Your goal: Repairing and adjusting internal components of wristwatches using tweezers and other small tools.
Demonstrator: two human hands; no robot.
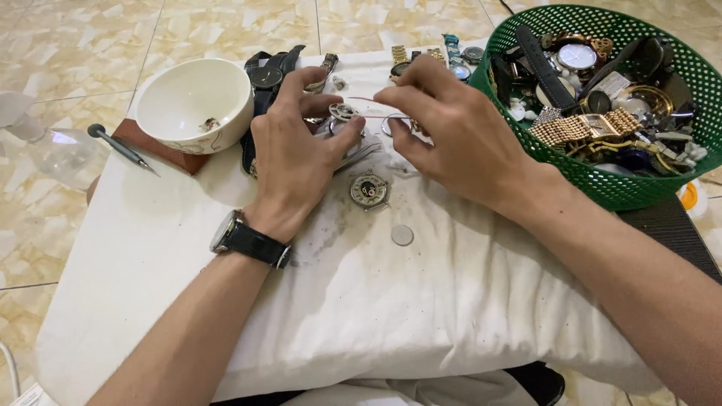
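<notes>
Bottle (53,150): one, clear plastic, on its side on the tiled floor, off the work surface and out of the way.
Screwdriver (120,149): one, slim, dark knob on top, parked on the cloth edge beside the bowl, within easy reach.
Bowl (194,104): one, white, on a brown block; a few tiny bits at the bottom, likely kept there against loss.
Cloth (361,301): one, white, padded, spread as a soft bed so small parts stay put.
Left hand (292,154): wristwatch on the wrist; fingers curled down, thumb and forefinger pinched on the small round watch part (343,113), pinning it steady above the cloth.
Thin tool (376,109): one, fine and reddish, laid across from the right fingertips to the part.
Watch movement (368,189): one, round, set aside just below the hands.
Disc (402,235): one, flat, grey, alone nearer the body.
Right hand (444,131): fingertips closed on the thin tool, close to the left hand, nearly touching.
Loose watches (421,56): several beyond the hands; exact count unclear.
Basket (602,192): one, green mesh, heaped with watches and straps, too many to count.
</notes>
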